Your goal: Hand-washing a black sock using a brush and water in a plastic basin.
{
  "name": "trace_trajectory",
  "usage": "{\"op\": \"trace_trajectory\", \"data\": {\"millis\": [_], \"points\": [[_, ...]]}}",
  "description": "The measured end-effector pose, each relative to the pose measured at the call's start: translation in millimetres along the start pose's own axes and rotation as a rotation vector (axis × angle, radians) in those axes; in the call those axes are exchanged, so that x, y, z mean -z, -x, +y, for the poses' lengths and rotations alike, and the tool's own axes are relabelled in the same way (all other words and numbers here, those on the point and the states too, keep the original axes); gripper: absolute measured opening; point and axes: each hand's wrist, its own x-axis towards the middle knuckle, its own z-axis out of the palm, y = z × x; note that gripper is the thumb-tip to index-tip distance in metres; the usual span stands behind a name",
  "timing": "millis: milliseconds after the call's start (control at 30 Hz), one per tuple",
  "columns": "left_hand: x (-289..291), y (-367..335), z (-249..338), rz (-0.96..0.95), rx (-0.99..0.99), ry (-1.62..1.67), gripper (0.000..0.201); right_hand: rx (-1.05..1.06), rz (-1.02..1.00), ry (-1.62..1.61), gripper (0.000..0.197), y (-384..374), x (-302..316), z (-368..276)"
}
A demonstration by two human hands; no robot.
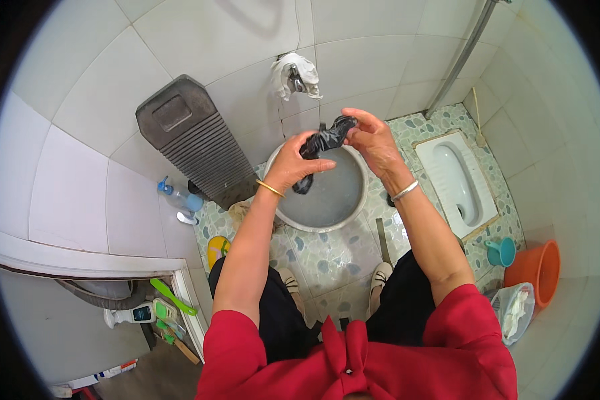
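Both of my hands grip a wet, twisted black cloth [328,138], small and long like a sock; its exact kind is unclear. My left hand [293,163], with a gold bangle at the wrist, is closed around its lower left part, and one end droops below the fingers. At the upper right end, my right hand [376,143], wearing a silver bangle, pinches it between thumb and fingers. Beneath the hands stands a round, pale basin [321,229] of cloudy grey water [330,193]. The cloth is held above the water.
A dark washboard [200,137] leans on the wall left of the basin. Behind it, a white cloth hangs over a tap [297,81]. Bottles [181,199] stand left. To the right are a squat toilet [450,177], teal dipper [500,252], orange bucket [546,273] and plastic bag [514,313].
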Motion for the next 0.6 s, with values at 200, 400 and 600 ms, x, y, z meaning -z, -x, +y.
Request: {"op": "trace_trajectory", "data": {"millis": [200, 400, 600], "points": [[-6, 0, 9, 0.055, 0.186, 0.272, 0.035, -0.052, 0.148, -0.017, 0.021, -3, 13, 16], [-5, -6, -4, 0.216, 0.148, 0.548, 0.032, -0.097, 0.062, -0.424, 0.026, -1, -15, 17], [-25, -5, 17, 0.405, -0.226, -0.100, 0.031, -0.200, 0.197, -0.326, 0.023, -2, -5, 45]]}}
